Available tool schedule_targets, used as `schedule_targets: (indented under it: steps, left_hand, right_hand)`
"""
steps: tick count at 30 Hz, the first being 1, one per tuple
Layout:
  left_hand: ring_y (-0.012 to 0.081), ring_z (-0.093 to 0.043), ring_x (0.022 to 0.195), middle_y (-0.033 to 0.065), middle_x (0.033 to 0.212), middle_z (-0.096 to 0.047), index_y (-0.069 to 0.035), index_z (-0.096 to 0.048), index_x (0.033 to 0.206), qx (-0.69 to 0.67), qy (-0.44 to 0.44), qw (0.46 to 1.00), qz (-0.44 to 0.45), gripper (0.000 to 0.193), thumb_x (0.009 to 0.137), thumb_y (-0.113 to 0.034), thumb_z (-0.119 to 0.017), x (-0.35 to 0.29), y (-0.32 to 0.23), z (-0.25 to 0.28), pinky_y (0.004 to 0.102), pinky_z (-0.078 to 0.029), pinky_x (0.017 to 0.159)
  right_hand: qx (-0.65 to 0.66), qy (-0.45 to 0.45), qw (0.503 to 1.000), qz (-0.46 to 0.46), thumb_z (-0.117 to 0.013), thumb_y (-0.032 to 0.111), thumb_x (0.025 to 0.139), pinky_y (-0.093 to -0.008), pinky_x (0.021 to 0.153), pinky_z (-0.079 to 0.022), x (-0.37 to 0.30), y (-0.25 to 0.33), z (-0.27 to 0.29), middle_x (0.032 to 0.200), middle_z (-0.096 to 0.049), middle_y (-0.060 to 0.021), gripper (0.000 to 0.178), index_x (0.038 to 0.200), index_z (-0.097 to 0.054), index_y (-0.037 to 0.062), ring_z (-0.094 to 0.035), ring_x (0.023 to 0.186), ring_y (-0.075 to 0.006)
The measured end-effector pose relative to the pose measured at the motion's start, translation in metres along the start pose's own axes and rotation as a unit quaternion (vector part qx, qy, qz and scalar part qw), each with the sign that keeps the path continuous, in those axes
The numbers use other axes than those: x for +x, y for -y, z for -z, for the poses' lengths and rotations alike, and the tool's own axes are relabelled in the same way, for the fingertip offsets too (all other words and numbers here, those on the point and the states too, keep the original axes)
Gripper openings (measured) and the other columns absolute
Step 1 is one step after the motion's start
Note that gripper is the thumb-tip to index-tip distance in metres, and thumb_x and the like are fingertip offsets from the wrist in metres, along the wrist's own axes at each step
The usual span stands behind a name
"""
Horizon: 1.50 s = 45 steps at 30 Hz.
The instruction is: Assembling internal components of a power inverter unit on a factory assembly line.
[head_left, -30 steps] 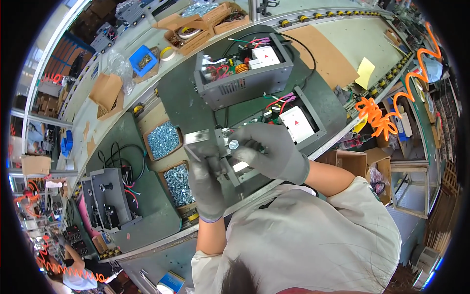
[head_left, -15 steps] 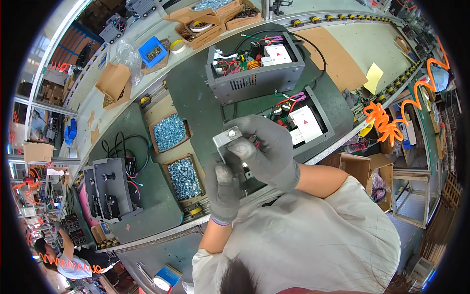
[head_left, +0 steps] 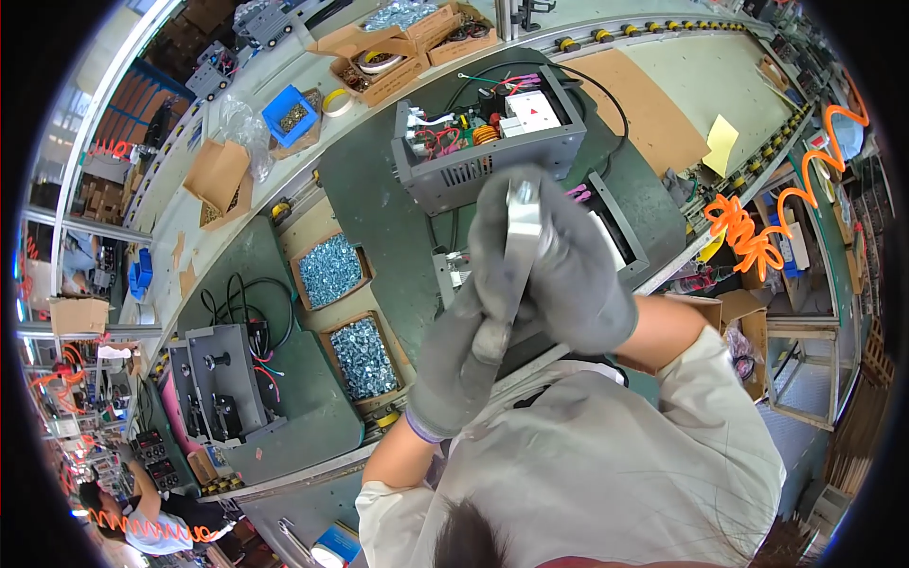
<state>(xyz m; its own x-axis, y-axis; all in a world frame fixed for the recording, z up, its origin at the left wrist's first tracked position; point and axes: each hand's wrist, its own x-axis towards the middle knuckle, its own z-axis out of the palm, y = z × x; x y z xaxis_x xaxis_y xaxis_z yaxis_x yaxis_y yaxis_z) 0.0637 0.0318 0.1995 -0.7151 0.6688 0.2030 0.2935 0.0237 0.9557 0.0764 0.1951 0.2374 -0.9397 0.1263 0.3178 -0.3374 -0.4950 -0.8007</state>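
Note:
Both my hands wear grey gloves and meet in front of my chest around a silver metal bracket (head_left: 523,237). A bolt (head_left: 524,192) shows at the bracket's upper end. My right hand (head_left: 585,275) is closed on the bracket's right side. From below left, my left hand (head_left: 459,364) grips it too, its thumb against the lower part. Behind them a grey metal housing (head_left: 473,185) holds a circuit board and wires. A second open housing (head_left: 620,222) is largely hidden by my hands.
Two cardboard trays of bluish metal fasteners, one farther (head_left: 329,272) and one nearer (head_left: 363,360), lie left of my hands. Another grey housing (head_left: 218,383) with black cables sits farther left. An orange coiled hose (head_left: 743,237) hangs at right. A co-worker (head_left: 156,516) is at lower left.
My hands and the bracket have moved right and rotated, so the bracket now points upward. The left hand has come up along its side. The hands now cover more of the second housing.

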Motion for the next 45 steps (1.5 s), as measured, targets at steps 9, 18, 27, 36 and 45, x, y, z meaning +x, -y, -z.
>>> schedule_targets:
  steps: [9,18,27,36,45]
  left_hand:
    - [0.0334,-0.063,0.106,0.0225,0.123,-0.061,0.004,-0.049,0.139,0.276,-0.241,0.929,0.049,0.06,0.092,-0.029,-0.07,0.086,0.064,0.055,0.0409,-0.05,0.093]
    - [0.039,-0.059,0.121,0.0255,0.138,-0.051,0.002,-0.036,0.149,0.216,-0.189,0.944,0.161,0.088,0.084,-0.042,-0.077,0.123,0.134,0.052,0.0453,-0.048,0.1]
    - [0.0422,-0.057,0.122,0.024,0.138,-0.051,-0.004,-0.032,0.152,0.216,-0.228,0.942,0.12,0.099,0.08,-0.055,-0.078,0.128,0.159,0.043,0.0482,-0.048,0.099]
    - [0.0381,-0.057,0.122,0.0239,0.131,-0.055,0.002,-0.042,0.142,0.208,-0.236,0.946,0.073,0.1,0.072,-0.055,-0.085,0.132,0.162,0.049,0.0465,-0.046,0.102]
    - [0.0429,-0.057,0.119,0.0262,0.13,-0.054,0.005,-0.041,0.141,0.213,-0.252,0.942,0.061,0.103,0.073,-0.061,-0.081,0.129,0.172,0.047,0.0483,-0.046,0.1]
  right_hand:
    - [-0.537,0.082,0.836,0.077,-0.056,0.032,0.1,-0.0317,0.06,-0.051,0.135,0.014,0.078,0.085,-0.064,-0.0089,0.031,0.116,-0.063,0.0059,-0.062,0.062,-0.0145]
    - [-0.628,0.249,0.65,-0.347,-0.066,0.033,0.091,-0.0377,0.07,-0.057,0.212,-0.058,0.093,0.089,-0.074,-0.0112,0.036,0.117,-0.071,0.0077,-0.071,0.078,-0.0236]
    - [-0.714,0.33,0.547,-0.288,-0.065,0.034,0.089,-0.0397,0.082,-0.055,0.215,-0.08,0.099,0.096,-0.075,-0.0124,0.036,0.113,-0.075,0.0095,-0.072,0.089,-0.0278]
    - [-0.718,0.333,0.542,-0.282,-0.064,0.035,0.088,-0.0417,0.08,-0.056,0.21,-0.09,0.09,0.094,-0.074,-0.0161,0.033,0.105,-0.077,0.0098,-0.071,0.087,-0.0342]
    - [-0.715,0.301,0.566,-0.278,-0.066,0.034,0.087,-0.04,0.079,-0.056,0.207,-0.094,0.092,0.093,-0.074,-0.0157,0.03,0.104,-0.078,0.0118,-0.071,0.086,-0.0329]
